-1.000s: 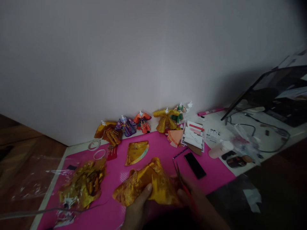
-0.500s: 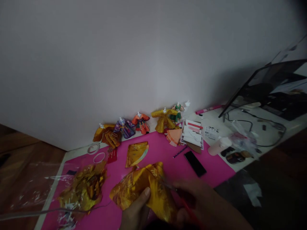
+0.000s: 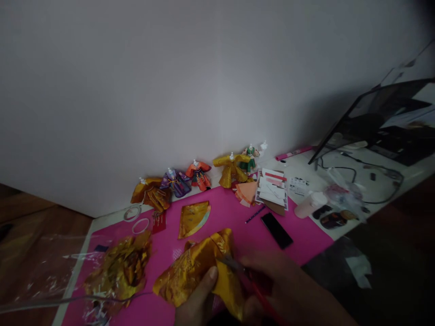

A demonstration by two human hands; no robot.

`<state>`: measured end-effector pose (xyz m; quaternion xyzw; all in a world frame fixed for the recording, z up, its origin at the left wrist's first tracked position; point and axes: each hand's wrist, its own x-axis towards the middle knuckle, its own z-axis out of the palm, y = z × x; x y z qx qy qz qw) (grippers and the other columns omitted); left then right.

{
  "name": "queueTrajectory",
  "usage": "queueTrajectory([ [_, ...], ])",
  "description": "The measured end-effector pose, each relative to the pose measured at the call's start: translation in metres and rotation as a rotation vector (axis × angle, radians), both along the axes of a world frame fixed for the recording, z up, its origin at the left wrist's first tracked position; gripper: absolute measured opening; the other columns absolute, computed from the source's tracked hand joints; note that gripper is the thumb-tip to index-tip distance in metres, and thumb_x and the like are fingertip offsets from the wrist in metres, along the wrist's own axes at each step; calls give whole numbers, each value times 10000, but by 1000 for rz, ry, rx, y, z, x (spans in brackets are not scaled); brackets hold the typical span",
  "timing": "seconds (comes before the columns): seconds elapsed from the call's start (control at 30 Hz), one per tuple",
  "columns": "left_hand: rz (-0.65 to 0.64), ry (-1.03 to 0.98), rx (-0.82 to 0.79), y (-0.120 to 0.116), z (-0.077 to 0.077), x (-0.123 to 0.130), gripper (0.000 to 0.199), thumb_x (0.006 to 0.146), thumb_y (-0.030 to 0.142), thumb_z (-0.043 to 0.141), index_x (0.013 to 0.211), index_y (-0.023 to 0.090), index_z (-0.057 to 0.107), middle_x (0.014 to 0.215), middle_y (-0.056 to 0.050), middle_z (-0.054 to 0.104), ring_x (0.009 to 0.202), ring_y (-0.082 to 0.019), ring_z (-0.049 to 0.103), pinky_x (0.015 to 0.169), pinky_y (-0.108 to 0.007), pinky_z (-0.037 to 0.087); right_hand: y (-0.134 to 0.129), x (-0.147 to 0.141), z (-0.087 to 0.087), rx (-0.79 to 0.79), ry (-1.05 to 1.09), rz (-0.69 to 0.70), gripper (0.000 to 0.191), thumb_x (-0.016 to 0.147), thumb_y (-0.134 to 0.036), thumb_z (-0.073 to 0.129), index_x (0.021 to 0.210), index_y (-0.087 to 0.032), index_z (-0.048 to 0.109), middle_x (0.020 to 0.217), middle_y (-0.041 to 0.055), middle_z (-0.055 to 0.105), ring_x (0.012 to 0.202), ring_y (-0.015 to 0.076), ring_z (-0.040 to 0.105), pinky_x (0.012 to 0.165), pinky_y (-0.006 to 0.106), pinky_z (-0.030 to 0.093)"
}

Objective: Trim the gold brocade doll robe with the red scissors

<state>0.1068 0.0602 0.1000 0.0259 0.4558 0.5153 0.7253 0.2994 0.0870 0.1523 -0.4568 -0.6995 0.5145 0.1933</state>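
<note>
My left hand (image 3: 197,296) is closed on a piece of shiny gold patterned fabric (image 3: 190,271), its thumb pressed on top. In my right hand (image 3: 285,278) is a pair of red-handled scissors (image 3: 260,294). Their blade tips reach the right part of the cloth, beside a loose flap that hangs down toward me. Just beyond lies a fan-shaped gold fabric piece (image 3: 193,219) with a pale curved edge. A crumpled heap of gold scraps (image 3: 125,262), partly under clear plastic, sits to the left. The lower parts of both hands are dark.
A pink mat (image 3: 234,217) covers the desk. Small dressed doll bodies (image 3: 199,174) line the wall. To the right are a phone (image 3: 277,230), papers (image 3: 272,188), a pale bottle (image 3: 311,206) and a monitor (image 3: 377,122). Tape rolls (image 3: 140,225) lie at the left.
The scissors have moved a little left and up into the gold fabric. The flap on the right now hangs further apart from the rest, and my left thumb has shifted slightly right.
</note>
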Motion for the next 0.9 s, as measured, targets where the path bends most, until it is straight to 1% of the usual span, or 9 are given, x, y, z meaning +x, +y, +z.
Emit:
queueTrajectory([
  [0.07, 15, 0, 16, -1, -4, -1, 485, 547, 268, 953, 1014, 226, 829, 1077, -101, 820, 1207, -406, 657, 1070, -454, 526, 0, 1, -2, 1, 8, 9, 225, 680, -135, 835, 853, -238, 734, 749, -16, 658, 670, 179, 549, 569, 259, 411],
  [0.17, 26, 40, 10, -2, -9, -5, 400, 531, 259, 964, 910, 218, 843, 1018, -86, 833, 1112, -357, 720, 1008, -375, 570, 0, 1, -4, -47, 71, 37, 167, 723, -163, 819, 843, -225, 720, 747, -34, 617, 673, 161, 518, 592, 262, 392],
  [0.23, 38, 102, 18, -2, -9, -6, 366, 528, 250, 964, 871, 210, 844, 964, -77, 840, 1059, -346, 744, 977, -361, 589, 0, 2, -5, -87, 155, 51, 123, 763, -194, 797, 857, -218, 720, 743, -41, 593, 677, 152, 494, 610, 263, 390],
  [0.33, 34, 160, 48, -3, -2, -1, 394, 538, 270, 956, 906, 195, 838, 940, -94, 840, 1068, -377, 735, 981, -414, 588, 0, 3, -5, -150, 236, 39, 112, 785, -231, 782, 885, -220, 733, 738, -44, 571, 671, 146, 474, 618, 262, 393],
  [0.43, 62, 172, 46, -3, 11, 8, 412, 536, 287, 948, 915, 181, 827, 914, -108, 838, 1053, -394, 737, 959, -445, 593, 1, 5, -5, -265, 305, 49, 156, 782, -203, 767, 937, -220, 764, 740, -36, 590, 657, 144, 490, 608, 259, 402],
  [0.6, 154, 205, -6, -2, 23, 18, 346, 473, 329, 965, 739, 178, 802, 782, -78, 826, 895, -373, 777, 868, -434, 624, 4, 8, -6, -289, 364, 83, 172, 807, -253, 750, 972, -213, 775, 839, 2, 686, 743, 185, 577, 667, 286, 443],
  [0.67, 125, 211, -20, 0, 24, 18, 371, 447, 321, 976, 740, 175, 800, 756, -70, 818, 809, -351, 786, 808, -414, 640, 5, 8, -7, -300, 410, 88, 138, 801, -269, 743, 924, -210, 764, 797, -18, 653, 696, 159, 532, 648, 272, 416],
  [0.8, 20, 189, -23, 3, 25, 20, 344, 517, 357, 959, 744, 143, 814, 667, -82, 789, 737, -325, 784, 708, -357, 649, 3, 6, -9, -324, 487, 80, 133, 810, -315, 714, 888, -210, 741, 717, -46, 531, 635, 126, 406, 611, 256, 354],
  [0.9, -49, 149, -48, 4, 28, 24, 334, 523, 387, 957, 690, 139, 808, 587, -81, 761, 686, -313, 778, 679, -344, 646, 0, 5, -11, -349, 512, 59, 203, 835, -380, 713, 942, -211, 749, 768, -28, 568, 681, 145, 460, 648, 271, 378],
])
